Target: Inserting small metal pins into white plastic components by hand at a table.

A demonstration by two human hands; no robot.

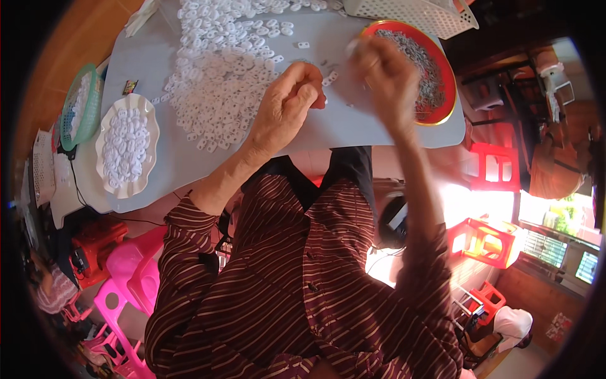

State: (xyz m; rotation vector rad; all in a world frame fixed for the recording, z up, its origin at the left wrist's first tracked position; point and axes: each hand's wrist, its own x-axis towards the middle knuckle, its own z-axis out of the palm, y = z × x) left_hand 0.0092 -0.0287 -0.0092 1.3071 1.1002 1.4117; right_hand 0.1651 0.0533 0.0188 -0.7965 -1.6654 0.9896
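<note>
Left hand (290, 101): fingers curled in, thumb up against the index. Can't tell from here if a piece is pinched in there. Right hand (388, 72): motion-blurred, fingers bent, pale smear at the tips. Can't tell if they're gripping anything.

Between the hands: a few loose white pieces (330, 77) on the grey table (173, 167). Left of the left hand: big heap of small white two-holed pieces (218, 95), spilling up toward the far edge. Right hand is just beside a round red tray (449, 95), gold rim, loaded with small grey metal bits (424, 76).

Further out: scalloped white dish (120, 191) full of white pieces at table left, green basket (93, 110) beside it with more. White perforated basket (435, 22) at far right, behind the tray. Red stool (495, 165) on the floor, right side.
</note>
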